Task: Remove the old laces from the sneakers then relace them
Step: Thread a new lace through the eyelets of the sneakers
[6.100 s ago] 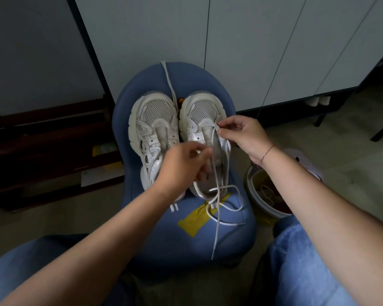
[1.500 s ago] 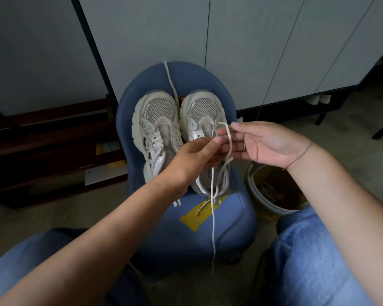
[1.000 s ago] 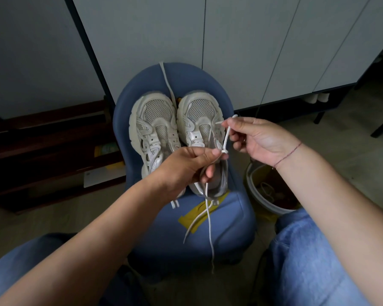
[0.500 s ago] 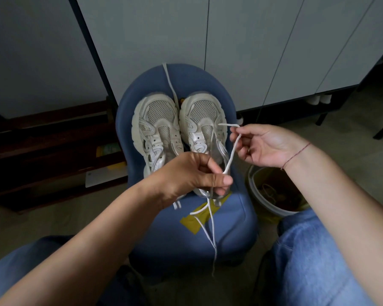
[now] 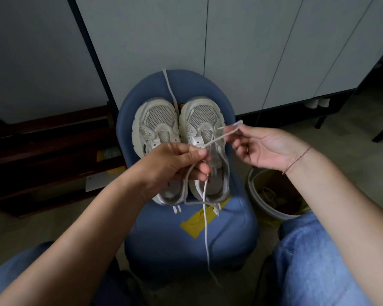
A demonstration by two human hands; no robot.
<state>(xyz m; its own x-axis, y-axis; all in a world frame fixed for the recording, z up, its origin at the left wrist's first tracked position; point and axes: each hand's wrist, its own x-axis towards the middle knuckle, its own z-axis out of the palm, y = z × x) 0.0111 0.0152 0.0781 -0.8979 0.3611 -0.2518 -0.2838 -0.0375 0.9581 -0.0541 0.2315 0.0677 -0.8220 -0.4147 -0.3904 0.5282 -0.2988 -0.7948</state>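
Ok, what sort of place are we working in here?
Most likely a home, perhaps a hallway or storage corner: plain cabinet doors run along the back, a low dark wooden shelf stands on the left, and the sneakers sit on a small blue chair beside a bucket on the floor.

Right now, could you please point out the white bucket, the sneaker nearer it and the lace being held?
white bucket [image 5: 251,188], head view, left side of its rim.
sneaker nearer the bucket [image 5: 202,115], head view, toe mesh.
lace [image 5: 219,139], head view, stretched middle part.
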